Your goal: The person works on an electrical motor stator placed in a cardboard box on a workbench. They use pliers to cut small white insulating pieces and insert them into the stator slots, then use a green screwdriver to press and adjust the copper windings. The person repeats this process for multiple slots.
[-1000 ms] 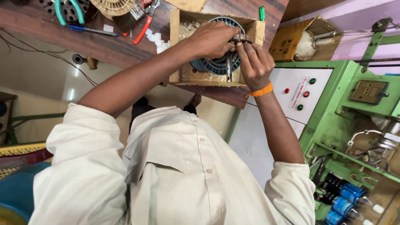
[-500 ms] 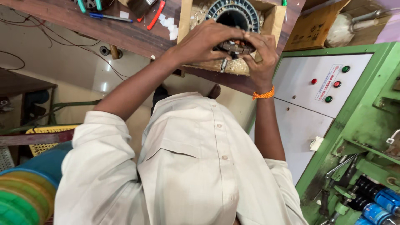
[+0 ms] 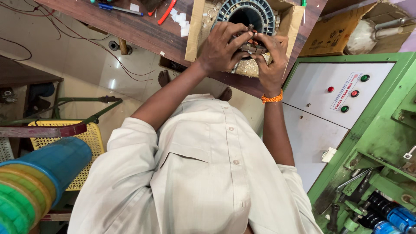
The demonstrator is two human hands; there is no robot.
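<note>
A round blue-grey slotted motor ring point(image 3: 260, 13) sits in an open cardboard box point(image 3: 194, 32) on a dark wooden table point(image 3: 143, 32). Both my hands meet at the ring's near edge. My left hand point(image 3: 219, 47) curls over a small dark metal part point(image 3: 251, 47) from the left. My right hand point(image 3: 272, 58), with an orange band at its wrist, grips the same part from the right. What lies under the fingers is hidden. My pale shirt fills the lower half of the view.
A red-handled tool point(image 3: 167, 12), a blue pen point(image 3: 119, 8) and white paper scraps point(image 3: 180, 24) lie on the table. A green machine with a white button panel point(image 3: 342, 93) stands at right, with another cardboard box point(image 3: 333, 32) above it. A yellow mesh chair point(image 3: 84, 143) and stacked coloured spools point(image 3: 30, 186) are at left.
My head has tilted, so the table and box slid toward the top of the view. Both hands stay together at the ring, now lower on its near edge.
</note>
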